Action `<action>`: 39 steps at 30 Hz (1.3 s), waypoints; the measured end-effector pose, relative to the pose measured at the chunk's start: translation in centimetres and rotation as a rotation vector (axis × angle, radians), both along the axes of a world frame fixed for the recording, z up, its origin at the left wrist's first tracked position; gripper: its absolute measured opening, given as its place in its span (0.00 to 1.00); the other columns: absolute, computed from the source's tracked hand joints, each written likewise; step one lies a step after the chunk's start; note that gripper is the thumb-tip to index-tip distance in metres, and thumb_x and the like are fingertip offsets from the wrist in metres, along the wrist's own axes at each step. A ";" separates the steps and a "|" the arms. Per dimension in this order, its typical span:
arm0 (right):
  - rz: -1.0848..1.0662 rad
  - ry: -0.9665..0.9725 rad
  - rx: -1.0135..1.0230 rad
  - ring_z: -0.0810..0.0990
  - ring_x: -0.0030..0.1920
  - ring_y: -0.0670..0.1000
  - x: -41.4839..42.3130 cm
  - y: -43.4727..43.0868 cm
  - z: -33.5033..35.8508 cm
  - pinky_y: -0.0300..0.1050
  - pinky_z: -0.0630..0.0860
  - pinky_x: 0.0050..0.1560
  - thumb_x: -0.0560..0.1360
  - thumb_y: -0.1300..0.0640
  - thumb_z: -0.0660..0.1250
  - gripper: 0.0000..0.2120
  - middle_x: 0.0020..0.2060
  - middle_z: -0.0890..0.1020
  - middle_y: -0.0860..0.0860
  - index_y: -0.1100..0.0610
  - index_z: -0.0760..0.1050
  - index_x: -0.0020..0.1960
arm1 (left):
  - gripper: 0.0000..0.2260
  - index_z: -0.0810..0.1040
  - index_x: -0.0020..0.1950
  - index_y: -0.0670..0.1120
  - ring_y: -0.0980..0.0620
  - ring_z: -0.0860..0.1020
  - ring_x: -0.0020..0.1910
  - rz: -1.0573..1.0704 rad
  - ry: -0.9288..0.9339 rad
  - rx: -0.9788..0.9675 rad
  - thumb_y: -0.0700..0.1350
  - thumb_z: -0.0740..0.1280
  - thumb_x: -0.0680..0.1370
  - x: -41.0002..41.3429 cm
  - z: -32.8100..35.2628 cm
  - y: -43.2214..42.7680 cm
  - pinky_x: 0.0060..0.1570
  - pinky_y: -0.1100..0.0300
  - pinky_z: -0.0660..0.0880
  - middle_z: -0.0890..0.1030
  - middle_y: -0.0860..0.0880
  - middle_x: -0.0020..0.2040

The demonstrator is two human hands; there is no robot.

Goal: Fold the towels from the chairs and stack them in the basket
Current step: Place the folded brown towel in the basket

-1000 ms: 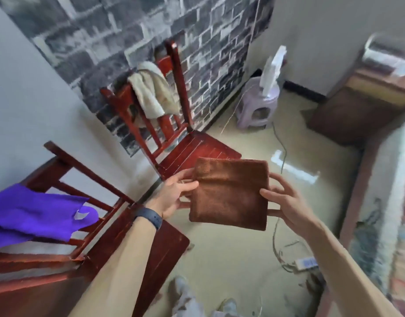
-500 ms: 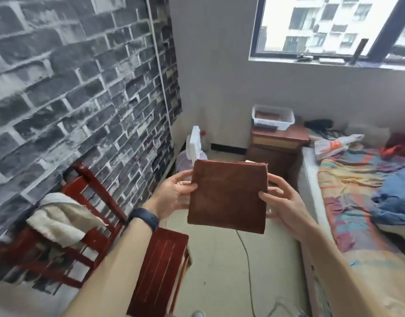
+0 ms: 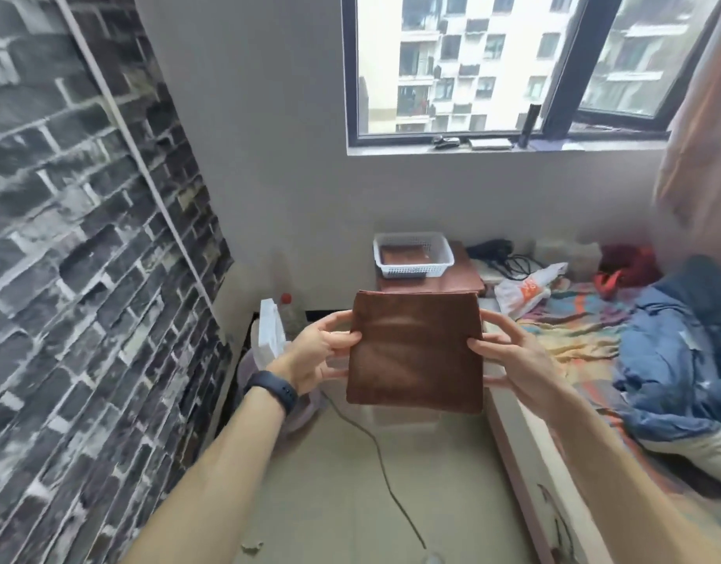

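Note:
A brown towel (image 3: 415,352), folded into a flat square, hangs upright in front of me. My left hand (image 3: 316,356) pinches its left edge and my right hand (image 3: 509,360) pinches its right edge. Beyond it, a white plastic basket (image 3: 411,271) stands on a brown nightstand (image 3: 468,274) under the window. Another brown folded towel (image 3: 403,254) lies flat inside the basket. The chairs are out of view.
A bed (image 3: 619,380) with a striped sheet and blue clothes runs along the right. A plastic bag (image 3: 525,289) lies at its head. A lilac stool (image 3: 265,384) with a white object on it stands by the brick wall at left. A cable (image 3: 387,474) crosses the floor.
The view has swung up and right from the red chairs to the window wall, and the basket has come closer. Both hands keep the same grip on the folded brown towel.

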State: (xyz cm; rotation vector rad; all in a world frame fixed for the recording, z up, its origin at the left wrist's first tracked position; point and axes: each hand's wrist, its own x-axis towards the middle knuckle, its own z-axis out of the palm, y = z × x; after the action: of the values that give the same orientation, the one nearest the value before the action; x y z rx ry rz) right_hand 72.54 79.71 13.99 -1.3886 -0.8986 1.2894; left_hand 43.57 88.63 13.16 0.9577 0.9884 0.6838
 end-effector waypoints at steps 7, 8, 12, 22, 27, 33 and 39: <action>-0.038 0.017 -0.055 0.86 0.52 0.53 6.4 13.6 -2.8 0.58 0.83 0.46 0.76 0.62 0.71 0.20 0.52 0.85 0.57 0.44 0.78 0.63 | 0.16 0.78 0.64 0.51 0.48 0.82 0.49 -0.045 0.041 -0.044 0.38 0.69 0.78 6.8 -2.7 14.7 0.56 0.42 0.78 0.84 0.46 0.54; -0.041 0.021 -0.066 0.86 0.51 0.53 7.1 15.8 -3.0 0.57 0.83 0.45 0.76 0.63 0.71 0.20 0.52 0.85 0.57 0.44 0.78 0.63 | 0.16 0.79 0.64 0.51 0.48 0.82 0.50 -0.038 0.048 -0.053 0.38 0.69 0.78 7.7 -3.0 16.8 0.57 0.41 0.77 0.84 0.46 0.54; -0.020 0.045 -0.120 0.86 0.51 0.55 9.9 24.2 -4.2 0.60 0.83 0.47 0.77 0.64 0.70 0.18 0.52 0.85 0.58 0.45 0.79 0.59 | 0.16 0.79 0.64 0.52 0.48 0.81 0.50 -0.018 0.090 -0.096 0.38 0.69 0.78 10.7 -4.4 24.4 0.57 0.41 0.77 0.84 0.47 0.52; 0.031 0.021 -0.300 0.86 0.51 0.54 13.6 42.5 -10.6 0.54 0.82 0.46 0.78 0.64 0.68 0.17 0.50 0.87 0.51 0.47 0.77 0.62 | 0.15 0.79 0.62 0.54 0.52 0.83 0.47 0.012 0.165 -0.262 0.39 0.68 0.79 14.4 -11.0 41.3 0.47 0.50 0.80 0.85 0.49 0.51; -0.006 0.012 -0.508 0.86 0.52 0.56 15.3 50.5 -15.4 0.55 0.82 0.46 0.78 0.65 0.67 0.17 0.49 0.87 0.49 0.47 0.79 0.61 | 0.12 0.79 0.59 0.52 0.50 0.83 0.50 0.024 0.219 -0.430 0.38 0.65 0.80 17.2 -15.5 48.6 0.46 0.51 0.79 0.85 0.49 0.52; -0.018 -0.025 -0.669 0.85 0.53 0.56 17.4 58.1 -19.3 0.56 0.82 0.50 0.78 0.63 0.66 0.15 0.51 0.86 0.51 0.46 0.80 0.60 | 0.11 0.82 0.56 0.49 0.50 0.77 0.48 -0.021 0.307 -0.546 0.38 0.62 0.81 20.3 -19.4 56.3 0.38 0.57 0.79 0.81 0.48 0.49; -0.015 -0.051 -0.692 0.86 0.51 0.56 20.3 65.8 -23.1 0.54 0.82 0.47 0.79 0.62 0.66 0.14 0.52 0.86 0.52 0.47 0.78 0.61 | 0.08 0.82 0.57 0.45 0.53 0.81 0.43 0.000 0.404 -0.528 0.39 0.66 0.80 23.4 -22.9 63.9 0.39 0.57 0.79 0.84 0.49 0.47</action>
State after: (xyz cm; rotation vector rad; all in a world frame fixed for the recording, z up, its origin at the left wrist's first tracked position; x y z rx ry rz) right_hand 92.82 145.49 -9.06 -1.9543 -0.4765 1.6425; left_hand 66.92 152.56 -9.74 0.6325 1.4353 0.2018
